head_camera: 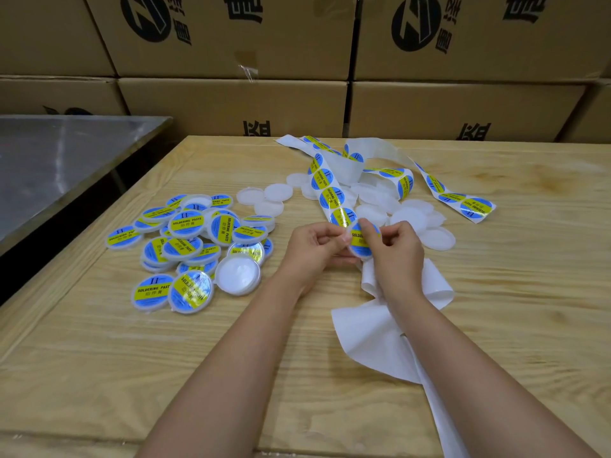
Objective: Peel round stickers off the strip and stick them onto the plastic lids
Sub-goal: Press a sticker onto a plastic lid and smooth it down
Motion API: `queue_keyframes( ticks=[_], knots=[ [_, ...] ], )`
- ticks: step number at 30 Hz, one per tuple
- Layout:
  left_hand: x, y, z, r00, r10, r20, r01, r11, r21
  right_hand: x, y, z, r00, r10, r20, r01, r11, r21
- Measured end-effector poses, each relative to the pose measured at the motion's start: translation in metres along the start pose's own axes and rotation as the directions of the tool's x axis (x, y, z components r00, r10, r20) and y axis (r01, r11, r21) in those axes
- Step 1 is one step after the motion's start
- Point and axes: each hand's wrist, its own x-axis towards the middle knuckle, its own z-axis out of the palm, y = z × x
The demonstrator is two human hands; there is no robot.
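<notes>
A long white backing strip [332,196] carrying round blue-and-yellow stickers curls across the wooden table. My left hand [314,247] pinches the strip's near end. My right hand [393,249] grips the edge of one round sticker [358,241] held between both hands; whether a lid lies under it I cannot tell. A pile of labelled lids [188,239] lies to the left. Bare white plastic lids [410,216] lie behind my hands, partly hidden by the strip.
Emptied white backing paper [373,332] trails under my right forearm toward the table's near edge. Stacked cardboard boxes [297,61] wall off the back. A steel table [59,160] stands at the left, across a gap. The wooden table [132,358] shows bare wood in front.
</notes>
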Motion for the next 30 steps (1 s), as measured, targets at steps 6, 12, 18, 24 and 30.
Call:
queue_keyframes(
  ticks=[6, 12, 18, 24, 30],
  knots=[
    [0.003, -0.003, -0.002, 0.998, 0.039, -0.043, -0.038, 0.999, 0.025, -0.004, -0.001, 0.000, 0.991, -0.022, 0.130, 0.021, 1.000, 0.009],
    [0.008, -0.003, -0.007, 0.996, 0.050, -0.075, -0.055, 0.996, -0.064, -0.005, -0.002, 0.001, 0.961, -0.089, 0.263, 0.061, 0.992, 0.113],
    [0.011, -0.002, -0.011, 0.995, -0.002, -0.104, -0.001, 1.000, -0.027, -0.005, -0.002, -0.002, 0.963, -0.141, 0.231, 0.117, 0.986, 0.116],
    [0.013, -0.004, -0.010, 0.989, 0.009, -0.148, 0.006, 0.995, 0.099, -0.004, -0.005, -0.005, 0.974, -0.111, 0.197, 0.086, 0.987, 0.134],
    [0.012, -0.003, -0.011, 0.974, 0.147, -0.174, -0.097, 0.958, 0.269, -0.004, -0.006, -0.004, 0.979, -0.059, 0.195, 0.036, 0.992, 0.117]
  ],
)
